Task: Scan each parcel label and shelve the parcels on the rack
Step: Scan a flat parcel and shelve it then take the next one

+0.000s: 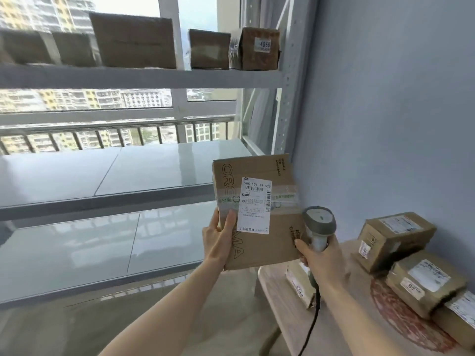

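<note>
Matt brown cardboard parcel [257,214] with a smooth white paper label [254,205]; glossy grey shelves [102,173]; grey plastic scanner [319,227].

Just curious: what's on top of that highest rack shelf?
Several brown parcels stand along the top shelf; the rightmost parcel bears a numbered sticker. Anything behind them is hidden.

My left hand [218,242] covers the lower left corner of the parcel [257,214]; its fine label [254,205] print is too small to read. My right hand [322,263] hides the scanner [319,223] grip. Right of that hand, the lowest table box [460,319] is cut by the frame edge. Shelf boxes [46,47] far above my left hand are blurred.
</note>
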Demonstrator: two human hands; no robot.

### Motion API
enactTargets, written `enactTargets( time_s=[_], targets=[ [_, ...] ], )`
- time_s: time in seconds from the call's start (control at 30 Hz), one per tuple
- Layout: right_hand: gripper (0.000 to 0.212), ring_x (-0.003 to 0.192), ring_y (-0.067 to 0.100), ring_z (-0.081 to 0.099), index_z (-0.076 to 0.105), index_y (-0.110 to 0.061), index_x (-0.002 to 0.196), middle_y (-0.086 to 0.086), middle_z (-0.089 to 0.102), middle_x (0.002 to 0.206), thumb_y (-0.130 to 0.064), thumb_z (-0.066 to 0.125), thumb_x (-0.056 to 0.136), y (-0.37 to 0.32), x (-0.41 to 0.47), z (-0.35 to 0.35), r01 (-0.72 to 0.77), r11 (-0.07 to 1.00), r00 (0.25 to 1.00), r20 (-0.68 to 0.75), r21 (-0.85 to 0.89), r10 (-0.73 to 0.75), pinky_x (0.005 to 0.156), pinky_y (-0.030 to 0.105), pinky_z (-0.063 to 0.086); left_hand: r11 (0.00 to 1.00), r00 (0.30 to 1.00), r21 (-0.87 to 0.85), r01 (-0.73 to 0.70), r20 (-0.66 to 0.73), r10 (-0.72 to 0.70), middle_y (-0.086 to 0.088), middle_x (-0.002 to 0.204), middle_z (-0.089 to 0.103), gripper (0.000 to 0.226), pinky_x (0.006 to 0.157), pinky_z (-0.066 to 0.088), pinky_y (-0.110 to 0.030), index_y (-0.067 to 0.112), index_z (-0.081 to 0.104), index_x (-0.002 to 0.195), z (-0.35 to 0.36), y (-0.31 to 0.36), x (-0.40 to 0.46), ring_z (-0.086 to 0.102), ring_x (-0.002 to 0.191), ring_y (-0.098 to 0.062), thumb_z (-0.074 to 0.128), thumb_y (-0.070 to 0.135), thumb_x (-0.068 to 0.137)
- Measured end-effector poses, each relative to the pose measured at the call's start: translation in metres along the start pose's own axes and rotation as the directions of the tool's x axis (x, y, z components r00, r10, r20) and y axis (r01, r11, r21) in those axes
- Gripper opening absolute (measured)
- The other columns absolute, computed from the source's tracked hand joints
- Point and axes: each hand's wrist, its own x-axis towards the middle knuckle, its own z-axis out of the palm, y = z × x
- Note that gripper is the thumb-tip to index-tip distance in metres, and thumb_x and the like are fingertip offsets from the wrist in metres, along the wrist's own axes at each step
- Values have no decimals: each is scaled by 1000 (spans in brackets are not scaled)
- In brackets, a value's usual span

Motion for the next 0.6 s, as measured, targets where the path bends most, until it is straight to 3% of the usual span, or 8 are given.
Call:
enactTargets(
  time_s=[0.07, 0.13, 0.27, 0.4, 0.53, 0.6],
  targets=[
    [50, 87, 36, 72, 62, -26, 106, 5, 74, 98, -42, 87, 66, -5, 2, 38, 29, 1000, 999, 25, -7, -29, 82, 54, 59, 1000, 999, -22, -8, -46, 7, -5, 93, 78, 60, 82, 63, -46, 42, 68, 121, -33, 6, 16, 75, 89, -25, 61, 76, 72],
    [50, 82, 32, 71, 62, -26, 104, 4, 74, 94, -44, 86, 65, -21, -1, 77, 42, 999, 998, 43, 21, -42, 79, 51, 59, 999, 997, -42, -6, -83, 3, -3, 93, 78, 58, 83, 63, -46, 41, 69, 120, -68, 12, 33, 75, 89, -24, 61, 75, 73],
    [41, 70, 16, 62, 60, -18, 110, 2, 70, 91, -20, 86, 78, -57, -7, 152, 52, 996, 994, 91, 66, -58, 64, 20, 49, 997, 988, -72, -2, -152, -9, -2, 93, 79, 64, 83, 63, -47, 44, 69, 117, -139, 26, 71, 76, 88, -25, 64, 79, 64],
    [38, 67, 11, 64, 61, -14, 106, 7, 73, 90, -15, 86, 78, -82, -10, 228, 78, 991, 985, 144, 109, -93, 55, 19, 47, 999, 979, -52, -16, -204, 5, 1, 93, 79, 62, 82, 63, -47, 42, 70, 109, -204, 42, 105, 76, 89, -24, 65, 81, 61],
    [42, 70, 19, 69, 62, -14, 113, 6, 74, 93, -16, 85, 78, -107, -14, 294, 99, 986, 967, 221, 132, -126, 63, 27, 55, 999, 960, -44, -9, -278, -4, -3, 107, 77, 67, 85, 62, -50, 41, 66, 109, -265, 48, 141, 74, 97, -27, 67, 87, 60],
    [40, 66, 14, 68, 61, -15, 112, 3, 74, 93, -15, 84, 79, -121, -14, 322, 93, 985, 957, 260, 145, -129, 58, 20, 50, 999, 946, -41, -8, -326, -6, -7, 109, 74, 69, 85, 61, -52, 41, 62, 108, -292, 51, 155, 73, 98, -27, 69, 87, 58]
  ],
)
